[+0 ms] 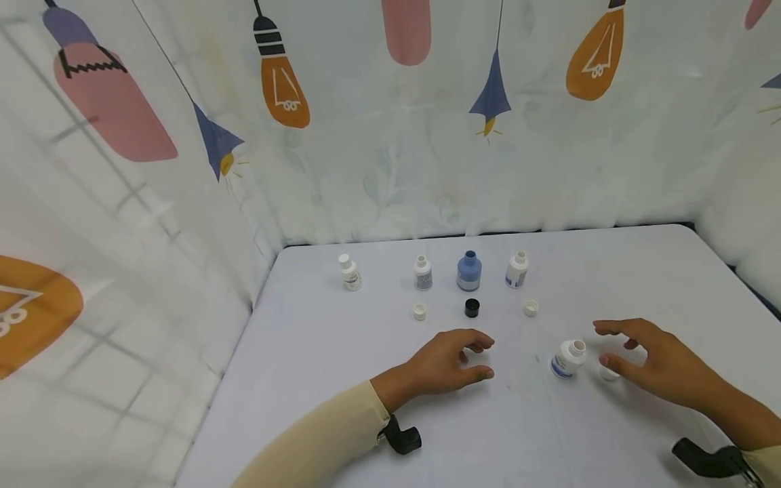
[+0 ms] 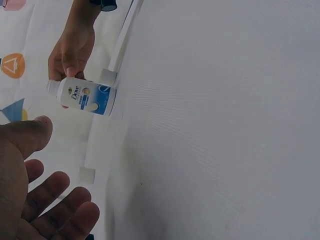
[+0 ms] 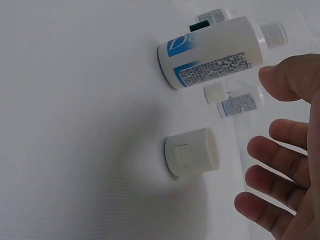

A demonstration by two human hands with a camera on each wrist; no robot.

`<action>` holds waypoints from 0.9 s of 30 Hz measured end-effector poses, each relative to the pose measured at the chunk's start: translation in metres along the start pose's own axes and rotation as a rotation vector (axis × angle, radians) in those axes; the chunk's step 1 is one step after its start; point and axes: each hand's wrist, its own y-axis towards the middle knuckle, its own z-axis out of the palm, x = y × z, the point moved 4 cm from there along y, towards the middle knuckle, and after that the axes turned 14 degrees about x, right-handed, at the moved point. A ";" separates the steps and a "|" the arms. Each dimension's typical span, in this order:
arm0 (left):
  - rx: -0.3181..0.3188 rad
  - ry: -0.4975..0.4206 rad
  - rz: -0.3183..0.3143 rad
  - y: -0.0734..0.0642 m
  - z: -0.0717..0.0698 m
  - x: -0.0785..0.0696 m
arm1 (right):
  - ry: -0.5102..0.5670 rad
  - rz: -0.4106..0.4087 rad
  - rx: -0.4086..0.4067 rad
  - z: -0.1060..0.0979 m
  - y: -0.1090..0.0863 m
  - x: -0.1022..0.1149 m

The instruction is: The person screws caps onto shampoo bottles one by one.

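Hands are held apart, fingers loosely bent, nothing gripped by either. Left hand (image 1: pixel 442 362) is held over the white tabletop (image 1: pixel 488 440). Right hand (image 1: pixel 668 366) is held just beside the uncapped white plastic bottle with blue-marked label (image 1: pixel 567 359), which is stood upright between the hands, nearer the right. Its neighbour, a round white plastic cap (image 3: pixel 192 152), is set by the right thumb. Farther back, a translucent blue bottle (image 1: pixel 469 272) is lined up with three small white bottles (image 1: pixel 423 274); only the leftmost is capped. A short black cap (image 1: pixel 472 308) is placed in front of the blue one.
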 end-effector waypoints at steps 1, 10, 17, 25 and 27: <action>0.002 0.004 -0.002 0.001 0.001 0.000 | -0.002 -0.007 -0.002 0.001 0.000 0.000; 0.006 0.006 -0.012 0.006 0.013 0.003 | -0.006 -0.042 0.032 0.012 -0.001 -0.005; 0.013 0.026 0.000 0.012 0.017 0.001 | -0.070 -0.072 -0.002 0.017 -0.008 -0.013; 0.032 0.049 0.013 0.021 0.018 -0.007 | -0.074 -0.138 -0.035 0.022 -0.009 -0.021; 0.033 0.059 0.008 0.023 0.018 -0.007 | -0.073 -0.150 -0.045 0.022 -0.008 -0.022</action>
